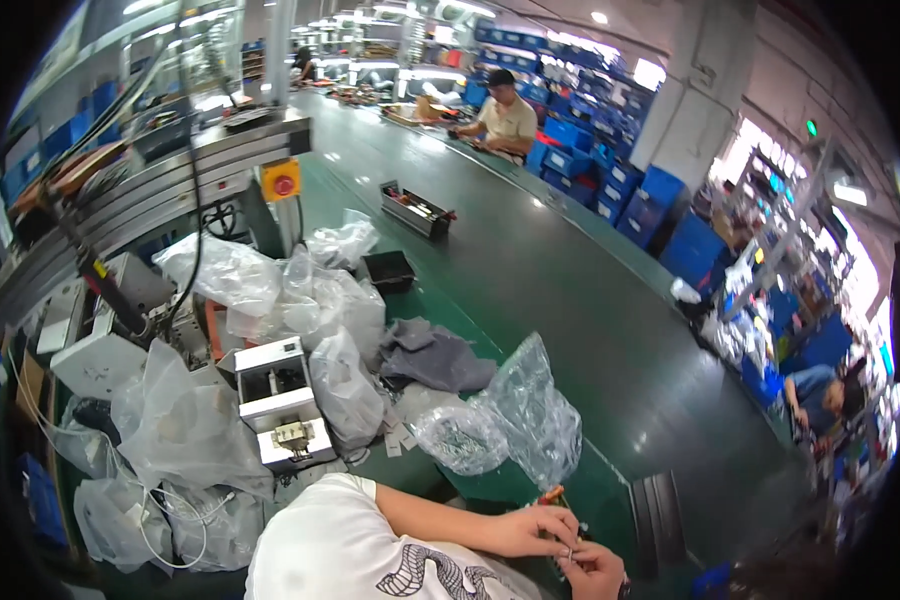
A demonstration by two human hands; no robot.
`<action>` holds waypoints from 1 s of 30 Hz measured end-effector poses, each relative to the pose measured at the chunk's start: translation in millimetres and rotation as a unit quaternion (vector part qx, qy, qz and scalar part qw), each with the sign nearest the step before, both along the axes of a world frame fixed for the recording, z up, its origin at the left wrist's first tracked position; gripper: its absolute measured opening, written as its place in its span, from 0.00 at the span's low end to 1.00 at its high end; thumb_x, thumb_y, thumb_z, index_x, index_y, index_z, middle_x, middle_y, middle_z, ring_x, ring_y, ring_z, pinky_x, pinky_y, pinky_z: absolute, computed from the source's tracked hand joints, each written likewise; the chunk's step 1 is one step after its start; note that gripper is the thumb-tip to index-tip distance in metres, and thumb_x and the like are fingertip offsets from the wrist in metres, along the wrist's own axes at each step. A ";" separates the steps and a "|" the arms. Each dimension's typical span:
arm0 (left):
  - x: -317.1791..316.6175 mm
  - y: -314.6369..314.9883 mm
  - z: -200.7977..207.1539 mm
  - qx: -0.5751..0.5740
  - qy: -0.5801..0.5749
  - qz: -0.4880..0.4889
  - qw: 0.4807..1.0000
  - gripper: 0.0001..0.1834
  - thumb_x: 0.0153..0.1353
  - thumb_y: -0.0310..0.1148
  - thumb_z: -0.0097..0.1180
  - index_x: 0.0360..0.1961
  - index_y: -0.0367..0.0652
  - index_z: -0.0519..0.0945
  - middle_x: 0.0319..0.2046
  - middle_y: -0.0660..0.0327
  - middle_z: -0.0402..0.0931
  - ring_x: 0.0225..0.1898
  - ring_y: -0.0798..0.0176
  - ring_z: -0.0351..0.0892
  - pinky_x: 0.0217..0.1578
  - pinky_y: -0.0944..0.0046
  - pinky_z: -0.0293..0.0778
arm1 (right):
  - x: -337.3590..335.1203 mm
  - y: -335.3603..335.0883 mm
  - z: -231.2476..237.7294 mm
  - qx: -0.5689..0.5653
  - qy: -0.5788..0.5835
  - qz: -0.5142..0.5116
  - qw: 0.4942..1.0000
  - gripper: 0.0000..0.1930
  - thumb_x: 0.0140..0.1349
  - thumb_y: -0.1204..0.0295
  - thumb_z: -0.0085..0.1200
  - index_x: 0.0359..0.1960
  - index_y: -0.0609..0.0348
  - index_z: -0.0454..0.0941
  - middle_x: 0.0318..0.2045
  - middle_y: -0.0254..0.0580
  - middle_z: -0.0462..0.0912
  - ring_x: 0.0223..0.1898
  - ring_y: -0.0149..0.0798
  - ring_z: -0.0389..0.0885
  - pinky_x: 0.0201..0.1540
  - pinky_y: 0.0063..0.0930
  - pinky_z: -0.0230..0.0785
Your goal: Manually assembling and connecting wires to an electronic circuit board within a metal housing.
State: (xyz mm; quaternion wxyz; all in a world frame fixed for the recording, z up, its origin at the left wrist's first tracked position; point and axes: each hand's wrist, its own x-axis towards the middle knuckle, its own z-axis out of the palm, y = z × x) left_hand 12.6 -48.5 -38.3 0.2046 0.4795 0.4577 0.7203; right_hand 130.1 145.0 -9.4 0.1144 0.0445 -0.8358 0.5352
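At the bottom edge, both my hands meet over the green conveyor belt [530,260]. My left hand [535,528] reaches out from a white sleeve, and its fingers pinch a small part with an orange-and-green end [552,494]. Touching it from below is my right hand [592,570], with a dark band at the wrist, closed on the same small part; the exact hold is too small to make out. Just above the hands lie clear plastic bags [530,415] holding small metal pieces.
A white machine unit [275,400] sits among crumpled plastic bags [270,290] at left, beside a grey cloth [430,355] and a black tray [388,268]. An orange box with a red button [282,182] hangs on the frame. A seated person [500,118] works farther along; blue crates [660,190] line the right.
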 end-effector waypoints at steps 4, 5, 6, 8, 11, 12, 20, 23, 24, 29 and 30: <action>-7.7 1.2 21.0 -0.007 0.093 0.040 0.995 0.06 0.63 0.26 0.65 0.41 0.41 0.86 0.46 0.56 0.81 0.48 0.58 0.81 0.48 0.60 0.77 | 0.5 0.3 39.8 0.094 -0.012 0.004 0.996 0.14 0.43 0.73 0.77 0.31 0.60 0.84 0.32 0.47 0.87 0.32 0.43 0.86 0.36 0.33 0.77; -13.2 0.9 27.9 -0.012 0.127 0.067 0.990 0.06 0.61 0.26 0.66 0.40 0.41 0.86 0.44 0.55 0.83 0.48 0.56 0.82 0.49 0.58 0.77 | -0.9 9.1 38.5 0.139 0.021 0.017 0.990 0.18 0.42 0.72 0.77 0.36 0.59 0.84 0.39 0.47 0.88 0.40 0.47 0.87 0.44 0.37 0.78; -17.4 2.1 36.7 -0.053 0.131 0.088 0.986 0.04 0.60 0.24 0.66 0.36 0.39 0.85 0.41 0.55 0.84 0.43 0.53 0.83 0.46 0.57 0.78 | -1.8 11.5 50.1 0.199 0.107 -0.005 0.974 0.23 0.42 0.72 0.77 0.43 0.58 0.83 0.46 0.51 0.86 0.47 0.51 0.85 0.52 0.42 0.77; -25.3 -1.0 58.2 -0.177 0.163 0.163 0.957 0.04 0.58 0.25 0.67 0.35 0.40 0.85 0.37 0.56 0.84 0.40 0.54 0.84 0.42 0.58 0.78 | 9.2 34.2 53.8 0.177 0.174 -0.049 0.967 0.19 0.45 0.75 0.69 0.42 0.60 0.81 0.46 0.52 0.84 0.50 0.57 0.83 0.55 0.48 0.75; -60.7 17.8 55.5 -0.223 0.320 0.275 0.879 0.04 0.56 0.24 0.64 0.33 0.41 0.84 0.33 0.55 0.83 0.33 0.49 0.83 0.38 0.52 0.79 | 40.2 72.2 32.5 0.140 0.143 -0.203 0.959 0.12 0.56 0.85 0.58 0.42 0.64 0.79 0.49 0.52 0.79 0.43 0.40 0.79 0.45 0.27 0.73; -66.8 24.5 59.0 -0.263 0.354 0.262 0.858 0.03 0.57 0.26 0.64 0.34 0.42 0.85 0.34 0.57 0.83 0.35 0.49 0.82 0.39 0.52 0.78 | 49.6 85.1 21.3 0.129 0.140 -0.245 0.951 0.08 0.61 0.85 0.56 0.42 0.64 0.79 0.50 0.49 0.79 0.44 0.35 0.78 0.45 0.23 0.72; -87.6 77.0 24.1 -0.402 0.526 0.119 0.740 0.04 0.57 0.33 0.62 0.34 0.48 0.85 0.36 0.65 0.82 0.49 0.57 0.78 0.51 0.53 0.72 | 81.4 134.9 -95.7 -0.045 0.060 -0.396 0.915 0.02 0.70 0.79 0.52 0.41 0.62 0.77 0.49 0.41 0.77 0.37 0.27 0.76 0.41 0.19 0.70; -84.1 88.9 17.2 -0.414 0.544 0.083 0.725 0.05 0.57 0.34 0.62 0.33 0.49 0.85 0.36 0.66 0.81 0.49 0.58 0.78 0.52 0.54 0.72 | 83.8 143.8 -106.9 -0.069 0.084 -0.395 0.912 0.01 0.70 0.80 0.53 0.40 0.62 0.77 0.48 0.41 0.77 0.35 0.27 0.76 0.40 0.20 0.71; -82.8 92.0 15.8 -0.414 0.545 0.081 0.725 0.05 0.57 0.34 0.62 0.33 0.49 0.85 0.36 0.66 0.81 0.49 0.58 0.78 0.52 0.54 0.72 | 83.0 143.4 -106.1 -0.070 0.083 -0.397 0.911 0.01 0.70 0.80 0.53 0.40 0.62 0.77 0.48 0.41 0.77 0.35 0.27 0.76 0.40 0.20 0.71; -84.1 100.1 10.5 -0.456 0.524 0.011 0.720 0.06 0.57 0.35 0.62 0.35 0.50 0.87 0.38 0.68 0.83 0.52 0.59 0.78 0.55 0.54 0.71 | 81.2 142.5 -105.1 -0.006 0.051 -0.366 0.929 0.02 0.69 0.80 0.53 0.37 0.64 0.77 0.46 0.42 0.78 0.34 0.27 0.76 0.38 0.20 0.71; -85.6 100.9 11.4 -0.456 0.524 0.013 0.719 0.06 0.57 0.35 0.62 0.35 0.50 0.87 0.38 0.68 0.83 0.52 0.59 0.78 0.55 0.54 0.71 | 81.1 143.4 -104.7 -0.012 0.053 -0.372 0.927 0.01 0.69 0.80 0.53 0.38 0.64 0.77 0.46 0.42 0.78 0.34 0.27 0.75 0.38 0.20 0.71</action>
